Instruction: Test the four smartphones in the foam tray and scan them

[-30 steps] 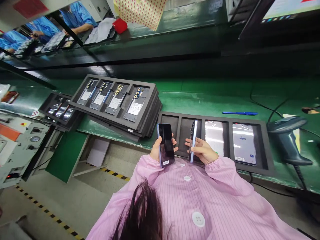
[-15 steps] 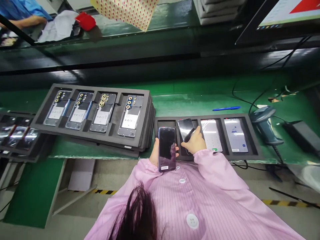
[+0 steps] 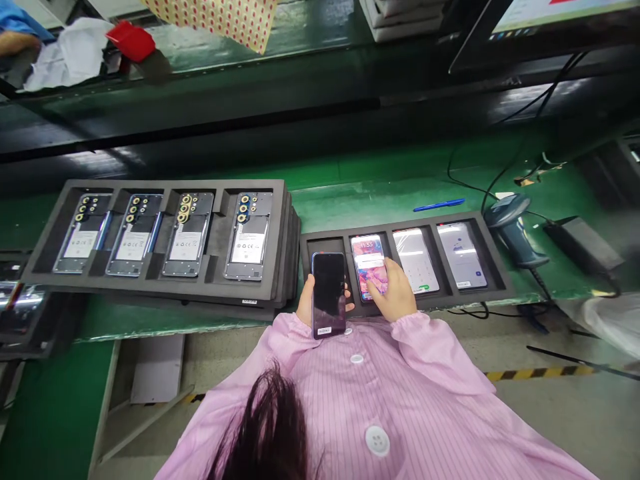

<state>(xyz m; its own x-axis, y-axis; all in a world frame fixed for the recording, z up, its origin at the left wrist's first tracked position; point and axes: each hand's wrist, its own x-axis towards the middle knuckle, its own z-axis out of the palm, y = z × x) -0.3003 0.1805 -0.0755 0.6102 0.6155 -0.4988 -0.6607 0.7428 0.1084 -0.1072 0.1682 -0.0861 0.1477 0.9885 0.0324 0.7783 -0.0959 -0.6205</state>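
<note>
My left hand (image 3: 306, 303) is wrapped round a smartphone (image 3: 329, 290) with a dark screen and a small white label at its bottom. It is held upright in front of the leftmost slot of a dark foam tray (image 3: 447, 301). My right hand (image 3: 395, 292) lies over a lit smartphone (image 3: 367, 250) in the second slot, showing 11:35 and a pink picture. Its thumb rests on that screen and its other fingers are by the right edge, apart from the thumb. Two more smartphones with lit screens, a white one (image 3: 416, 257) and a pale one (image 3: 461, 253), occupy the slots to the right.
Stacked foam trays (image 3: 155, 290) at left hold several phones without back covers. Behind the right tray lies a blue pen (image 3: 439, 205); a barcode scanner (image 3: 516, 230) and a black adapter (image 3: 583, 247) are at right. A monitor (image 3: 545, 33) and a red container (image 3: 131, 41) are farther back.
The phone under my right hand was dark and tilted; now it lies straighter in its slot with its screen lit. My left hand keeps hold of its phone. The view has shifted slightly.
</note>
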